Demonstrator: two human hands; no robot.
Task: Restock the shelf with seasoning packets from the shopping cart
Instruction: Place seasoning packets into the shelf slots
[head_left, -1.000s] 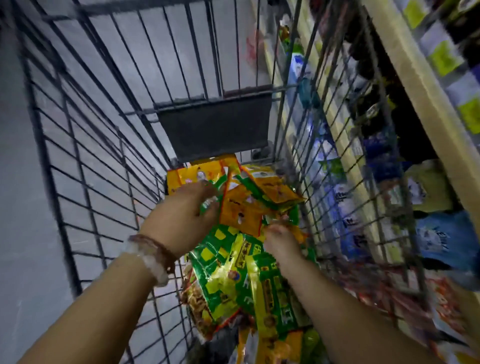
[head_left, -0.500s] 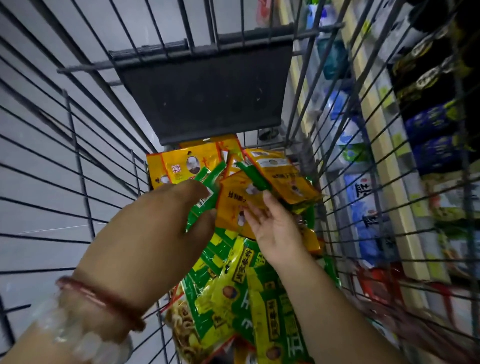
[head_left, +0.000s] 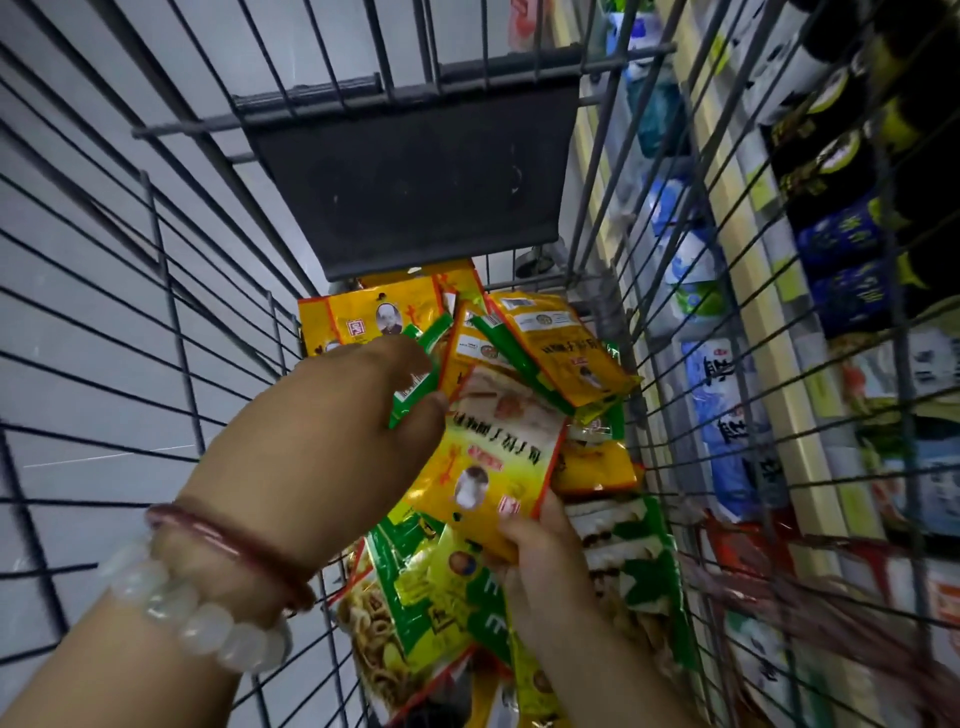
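Observation:
Both hands are down inside the wire shopping cart (head_left: 171, 322), over a heap of seasoning packets. My right hand (head_left: 540, 561) pinches the lower edge of a yellow seasoning packet (head_left: 493, 467) lifted off the pile. My left hand (head_left: 332, 447) holds a green-and-white packet (head_left: 415, 382) between thumb and fingers. More yellow packets (head_left: 561, 343) lie at the far end of the basket, and green packets (head_left: 415, 587) lie under my forearms.
The cart's dark fold-down flap (head_left: 415, 182) stands at the far end. Shelves (head_left: 769, 332) with blue, white and dark packaged goods run along the right, seen through the cart's wire side. Grey floor (head_left: 78, 260) shows on the left.
My right hand has taken hold of a yellow packet and raised it from the pile. My left hand has closed on the green packet. The view has moved closer to the basket.

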